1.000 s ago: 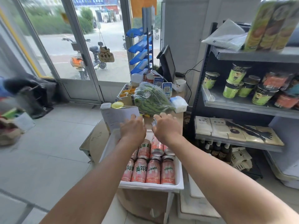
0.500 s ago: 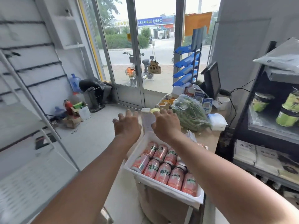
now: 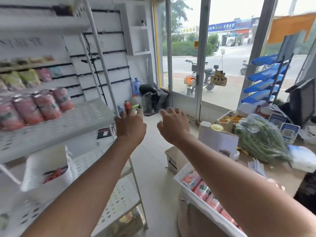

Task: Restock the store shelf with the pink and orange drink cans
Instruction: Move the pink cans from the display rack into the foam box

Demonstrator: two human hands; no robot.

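Note:
Several pink and orange drink cans [image 3: 36,106] lie in a row on the white perforated shelf [image 3: 82,117] at the left. More of these cans [image 3: 203,189] lie in a white tray [image 3: 201,205] at the lower right, partly hidden by my right forearm. My left hand [image 3: 130,124] hovers just off the shelf's right front corner, fingers spread, holding nothing. My right hand [image 3: 172,125] hangs beside it in mid-air, also spread and holding nothing. Both arms are stretched forward between shelf and tray.
A white basket [image 3: 46,166] sits on the lower shelf level. A counter at the right carries a bag of green vegetables [image 3: 259,137], a white carton [image 3: 217,139] and small boxes. Glass doors [image 3: 186,65] stand ahead, with floor space between rack and counter.
The view has swung left from the tray toward the white shelf. Both hands have lifted away from the cans in the tray and now reach toward the shelf with nothing in them.

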